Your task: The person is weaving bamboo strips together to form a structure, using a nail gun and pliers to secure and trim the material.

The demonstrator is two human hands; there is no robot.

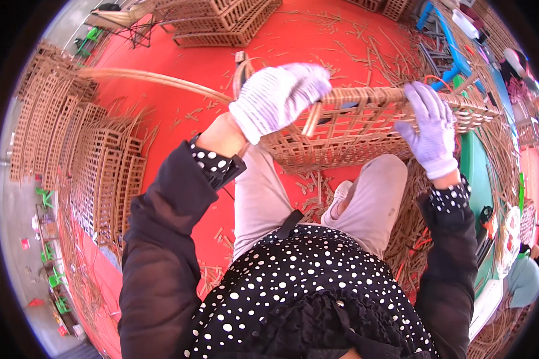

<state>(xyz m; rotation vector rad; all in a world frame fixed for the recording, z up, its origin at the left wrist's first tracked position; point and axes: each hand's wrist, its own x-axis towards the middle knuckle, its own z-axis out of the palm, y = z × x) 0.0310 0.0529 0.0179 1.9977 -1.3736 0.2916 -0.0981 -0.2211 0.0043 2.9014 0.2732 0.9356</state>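
A woven cane basket [341,143] lies across in front of my knees, its wrapped rim [365,96] toward the top. My right hand [428,128], in a white-lilac knit glove, grips the rim near its right end, fingers over the top and thumb on the near side. My left hand [281,99], in a matching glove and slightly blurred, is closed at the rim's left part with its back turned up. Long cane strands [161,78] run from the far left to behind this hand. A short strand end [310,121] sticks down beside its fingers. The left fingertips are partly hidden.
Stacked woven baskets [102,179] stand at the left, more [215,24] at the far side. Cane scraps [365,54] litter the red floor [161,119]. Loose cane bundles [410,239] lie at my right, near a green surface [476,173] and a blue stool [455,54]. Other people sit at far right.
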